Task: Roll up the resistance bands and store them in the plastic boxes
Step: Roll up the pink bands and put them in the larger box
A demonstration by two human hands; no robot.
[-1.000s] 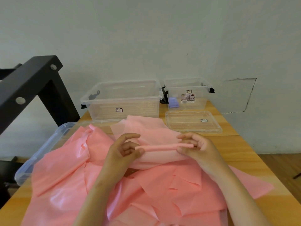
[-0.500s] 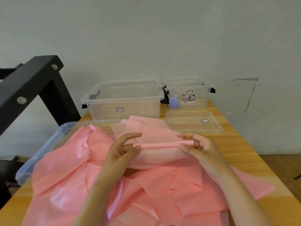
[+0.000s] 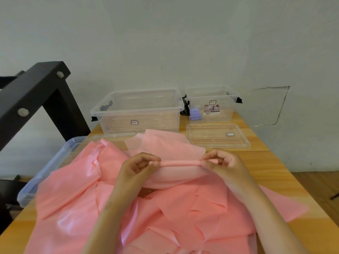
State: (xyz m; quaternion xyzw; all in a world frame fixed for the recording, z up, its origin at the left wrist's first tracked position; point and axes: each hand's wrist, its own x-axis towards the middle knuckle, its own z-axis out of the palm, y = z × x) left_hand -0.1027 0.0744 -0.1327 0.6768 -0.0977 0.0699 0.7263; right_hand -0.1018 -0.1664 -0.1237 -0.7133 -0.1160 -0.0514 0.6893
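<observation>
A pile of pink resistance bands covers the near half of the wooden table. One band's near edge is wound into a thin pink roll held level above the pile. My left hand pinches its left end with curled fingers, and my right hand pinches its right end. The band's loose part lies flat beyond the roll. A large clear plastic box and a smaller clear box stand open at the table's far edge by the wall.
A clear lid lies in front of the smaller box, which holds a purple item. Another clear lid pokes out from under the bands at left. A black metal frame rises at the left. The table drops off at right.
Both hands' fingers have curled tighter over the roll's ends, and the roll has grown slightly thicker. The pile and boxes have not moved.
</observation>
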